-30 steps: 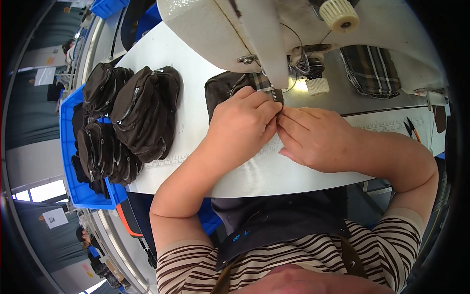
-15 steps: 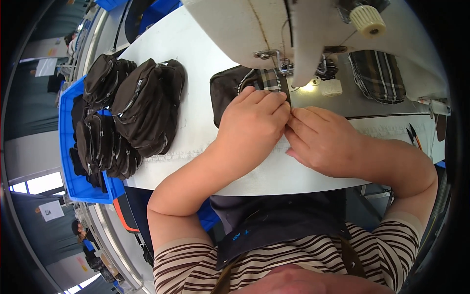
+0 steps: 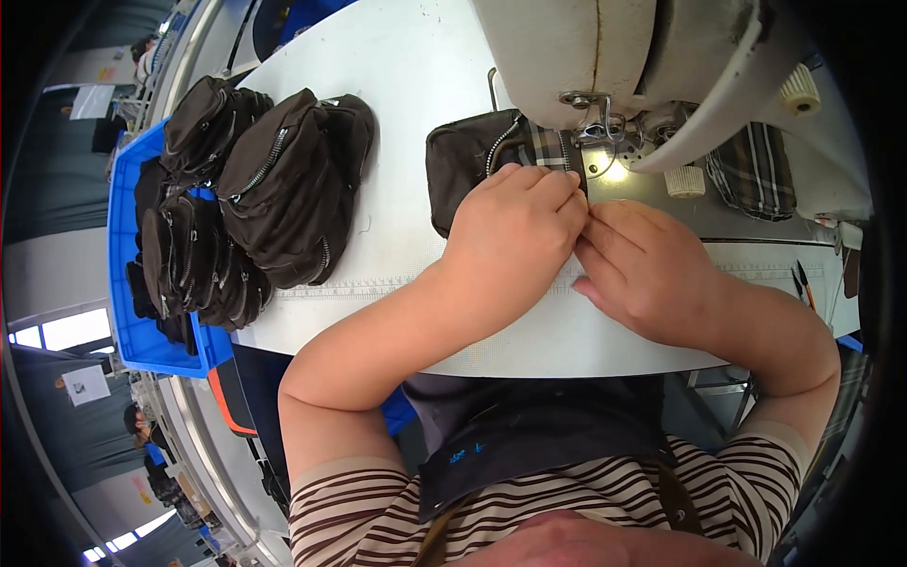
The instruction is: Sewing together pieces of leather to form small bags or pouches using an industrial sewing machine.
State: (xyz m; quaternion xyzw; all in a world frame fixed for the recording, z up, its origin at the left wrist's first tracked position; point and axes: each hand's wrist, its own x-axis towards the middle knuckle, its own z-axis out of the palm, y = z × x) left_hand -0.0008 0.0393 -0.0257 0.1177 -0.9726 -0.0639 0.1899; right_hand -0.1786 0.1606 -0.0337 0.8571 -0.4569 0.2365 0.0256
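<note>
A dark brown fabric pouch [image 3: 460, 170] with a curved metal zipper and plaid lining lies on the white table, its right edge just left of the sewing machine's presser foot [image 3: 605, 132]. My left hand [image 3: 515, 227] rests over the pouch's near right part, fingers bent and pinching its edge. My right hand [image 3: 647, 269] meets it there, thumb and fingers pressed together at the same corner. The fingertips of both hands almost touch, and they hide the bit of cloth between them.
At left, a blue bin [image 3: 170, 357] holds several dark brown zippered bags; a larger brown bag [image 3: 283, 203] sits beside it on the table. Right of the needle lies a plaid fabric piece [image 3: 756, 170]. A ruler strip [image 3: 368, 286] crosses the tabletop; a pen [image 3: 805, 283] lies far right.
The view has shifted, so the machine head appears farther right and the presser foot shows more plainly. Both hands keep their pinch on the pouch's edge, with little other movement.
</note>
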